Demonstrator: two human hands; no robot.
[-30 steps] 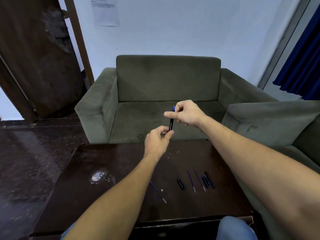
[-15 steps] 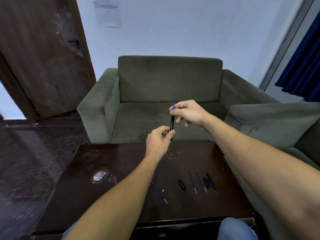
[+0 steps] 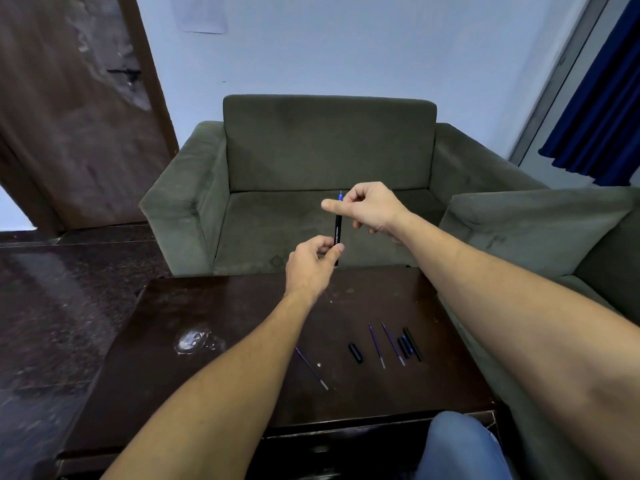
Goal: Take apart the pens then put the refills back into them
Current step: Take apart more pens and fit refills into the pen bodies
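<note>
I hold a black pen barrel (image 3: 337,232) upright above the far edge of the dark table (image 3: 214,341). My left hand (image 3: 311,265) grips its lower end. My right hand (image 3: 367,207) pinches the top, where a blue refill tip (image 3: 340,195) sticks out. On the table lie one loose blue refill (image 3: 311,368), a short black cap (image 3: 355,352), two more blue refills (image 3: 376,344) (image 3: 393,342) side by side, and a small cluster of black and blue pen parts (image 3: 409,344).
A green armchair (image 3: 325,161) stands just behind the table, and a second green sofa (image 3: 540,223) is on the right. A shiny wet-looking patch (image 3: 192,339) marks the table's left part. My knee in jeans (image 3: 460,445) shows at the bottom right.
The view has shifted slightly; my right thumb and fingers have shifted their pinch at the pen's top. The left hand and the parts on the table have stayed put.
</note>
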